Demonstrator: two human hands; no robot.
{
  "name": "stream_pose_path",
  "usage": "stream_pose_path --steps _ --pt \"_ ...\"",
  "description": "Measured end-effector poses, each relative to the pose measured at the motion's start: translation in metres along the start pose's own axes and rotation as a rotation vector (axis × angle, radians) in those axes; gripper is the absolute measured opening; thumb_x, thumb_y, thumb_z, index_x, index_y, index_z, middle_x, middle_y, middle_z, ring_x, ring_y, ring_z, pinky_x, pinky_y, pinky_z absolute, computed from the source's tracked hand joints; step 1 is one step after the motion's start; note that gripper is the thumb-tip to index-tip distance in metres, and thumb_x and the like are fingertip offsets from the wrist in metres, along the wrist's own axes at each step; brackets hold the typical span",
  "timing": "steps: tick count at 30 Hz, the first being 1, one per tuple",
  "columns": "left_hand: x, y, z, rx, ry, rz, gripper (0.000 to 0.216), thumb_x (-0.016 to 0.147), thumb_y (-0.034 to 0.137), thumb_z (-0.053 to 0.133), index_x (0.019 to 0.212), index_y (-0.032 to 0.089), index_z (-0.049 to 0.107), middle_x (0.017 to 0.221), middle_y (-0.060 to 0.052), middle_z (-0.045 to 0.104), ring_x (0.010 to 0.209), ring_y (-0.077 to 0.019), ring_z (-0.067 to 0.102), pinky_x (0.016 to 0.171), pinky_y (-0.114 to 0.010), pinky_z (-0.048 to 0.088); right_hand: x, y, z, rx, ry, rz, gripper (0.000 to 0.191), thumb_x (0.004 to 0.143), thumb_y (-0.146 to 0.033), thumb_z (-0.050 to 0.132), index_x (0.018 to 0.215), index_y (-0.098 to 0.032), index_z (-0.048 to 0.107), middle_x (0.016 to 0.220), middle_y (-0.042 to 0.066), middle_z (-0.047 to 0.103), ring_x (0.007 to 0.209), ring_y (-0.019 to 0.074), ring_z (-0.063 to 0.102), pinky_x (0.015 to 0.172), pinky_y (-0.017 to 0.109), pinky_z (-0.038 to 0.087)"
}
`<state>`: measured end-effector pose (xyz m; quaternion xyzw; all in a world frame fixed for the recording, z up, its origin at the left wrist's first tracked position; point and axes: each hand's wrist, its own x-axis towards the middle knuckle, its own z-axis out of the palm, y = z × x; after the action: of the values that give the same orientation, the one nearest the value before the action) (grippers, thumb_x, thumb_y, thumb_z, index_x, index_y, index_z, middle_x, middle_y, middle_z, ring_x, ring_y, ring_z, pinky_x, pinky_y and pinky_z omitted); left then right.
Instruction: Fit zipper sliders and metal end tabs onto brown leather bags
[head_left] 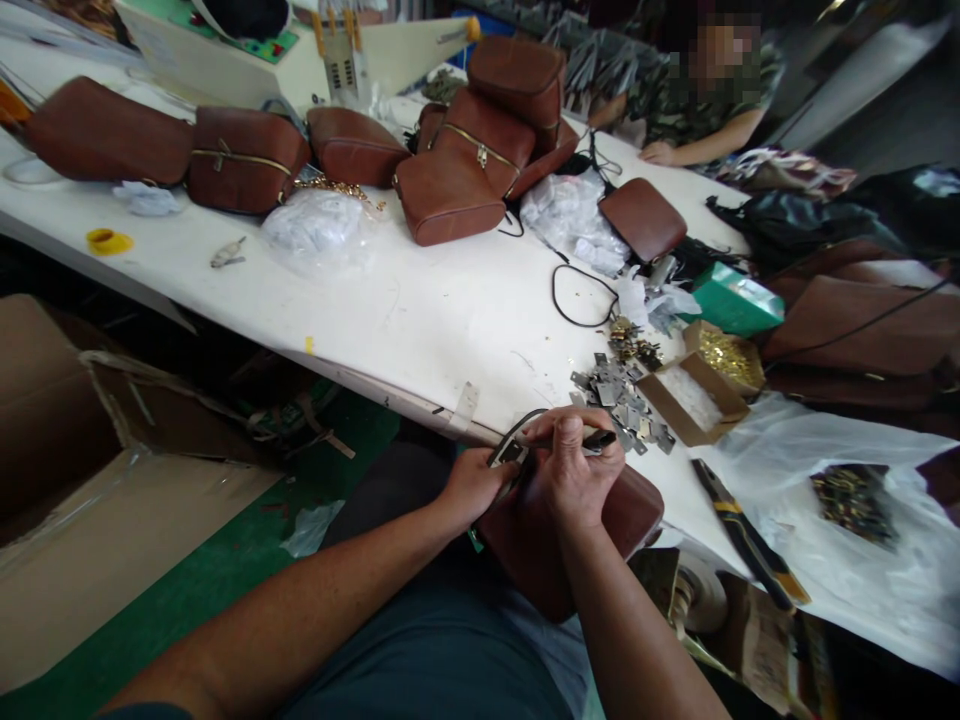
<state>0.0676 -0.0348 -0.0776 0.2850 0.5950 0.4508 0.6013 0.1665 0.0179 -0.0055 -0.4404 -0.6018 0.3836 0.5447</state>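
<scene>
A brown leather bag (634, 505) rests on my lap, against the table's front edge. My left hand (480, 485) is closed on the edge of its opening, where a dark, curved rim with a pale inside shows. My right hand (581, 465) lies over the bag's top with the thumb up. Its fingers are wrapped round a slim dark rod-like thing (600, 440), whose blunt end sticks out to the right; its kind I cannot make out. Just beyond that hand, small flat metal plates (626, 400) lie in a loose heap.
Several brown bags (450, 195) line the white table (442, 310). Pliers (750, 535), a small carton (690, 400), a green box (739, 300) and a plastic bag of metal parts (855, 505) are at right. A large cardboard box (150, 560) stands left; a person (705, 110) sits opposite.
</scene>
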Motion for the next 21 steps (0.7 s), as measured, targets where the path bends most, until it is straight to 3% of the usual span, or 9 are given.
stream_pose_path --steps 5,12,18,21 --pt "0.000 0.001 0.001 0.027 0.012 0.014 0.041 0.074 0.051 0.067 0.058 0.019 0.047 0.056 0.005 0.039 0.058 -0.0107 0.035 0.055 -0.025 0.023 -0.001 0.008 0.003 -0.014 -0.033 0.020 0.033 0.096 -0.050 0.068 0.079 -0.022 0.061 0.062 -0.002 0.062 0.057 0.0159 0.060 0.063 0.031 0.052" --pt "0.001 0.003 0.001 0.086 0.019 0.024 0.033 0.074 0.044 0.064 0.058 0.018 0.051 0.059 0.004 0.044 0.061 -0.0114 0.038 0.056 -0.025 0.024 0.006 -0.011 0.007 0.143 0.049 -0.097 0.031 0.100 -0.049 0.063 0.083 -0.023 0.058 0.068 -0.002 0.064 0.063 0.0173 0.065 0.067 0.034 0.054" --pt "-0.001 0.003 0.002 0.131 0.023 0.026 0.034 0.079 0.043 0.062 0.059 0.018 0.051 0.058 0.004 0.044 0.059 -0.0114 0.039 0.056 -0.025 0.026 -0.003 0.002 0.010 0.096 -0.053 0.050 0.031 0.098 -0.046 0.067 0.080 -0.022 0.058 0.062 -0.003 0.061 0.056 0.0143 0.059 0.059 0.029 0.051" --pt "-0.001 0.002 0.002 0.158 0.014 0.060 0.034 0.083 0.042 0.060 0.061 0.017 0.054 0.060 0.003 0.049 0.061 -0.0127 0.044 0.057 -0.025 0.029 0.003 -0.018 0.009 0.153 0.007 -0.020 0.033 0.099 -0.049 0.064 0.081 -0.022 0.056 0.064 -0.003 0.062 0.059 0.0151 0.061 0.062 0.030 0.052"
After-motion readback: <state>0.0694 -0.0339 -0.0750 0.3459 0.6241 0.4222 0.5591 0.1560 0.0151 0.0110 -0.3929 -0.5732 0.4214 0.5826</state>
